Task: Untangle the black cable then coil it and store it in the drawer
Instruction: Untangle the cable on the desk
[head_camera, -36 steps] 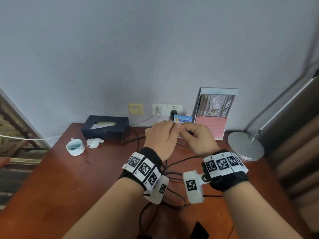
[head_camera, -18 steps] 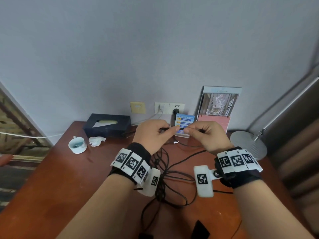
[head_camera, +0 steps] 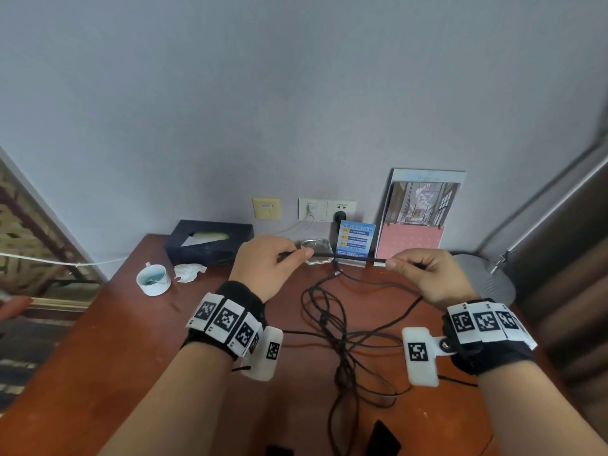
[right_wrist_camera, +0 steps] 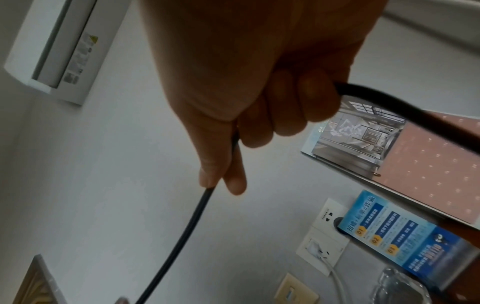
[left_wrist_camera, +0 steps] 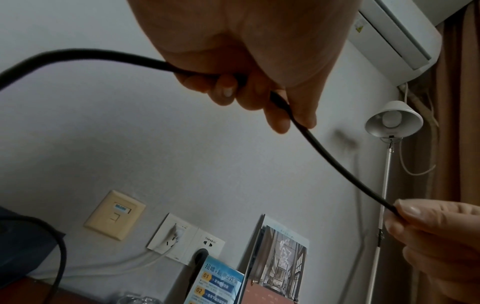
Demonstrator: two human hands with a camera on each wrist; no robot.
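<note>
A thin black cable (head_camera: 348, 257) is stretched level between my two hands above the brown desk (head_camera: 98, 357). My left hand (head_camera: 273, 264) pinches it between thumb and fingers, seen close in the left wrist view (left_wrist_camera: 262, 96) with the cable (left_wrist_camera: 337, 162) running down to the right. My right hand (head_camera: 424, 274) pinches the other side; in the right wrist view (right_wrist_camera: 223, 174) the cable (right_wrist_camera: 187, 232) leaves the fingertips downward. The rest of the cable lies in a loose tangle (head_camera: 342, 343) on the desk between my wrists. No drawer is in view.
A dark tissue box (head_camera: 207, 240), a white cup (head_camera: 153, 279) and crumpled paper (head_camera: 189, 271) sit at the back left. A blue card (head_camera: 355, 238), a glass block (head_camera: 317, 250) and a calendar (head_camera: 418, 215) stand by the wall sockets (head_camera: 325, 209). A lamp base (head_camera: 487, 281) is at the right.
My hands have moved apart, left hand going left and right hand going right, drawing a straight length of cable out between them. The tangle on the desk has come into view.
</note>
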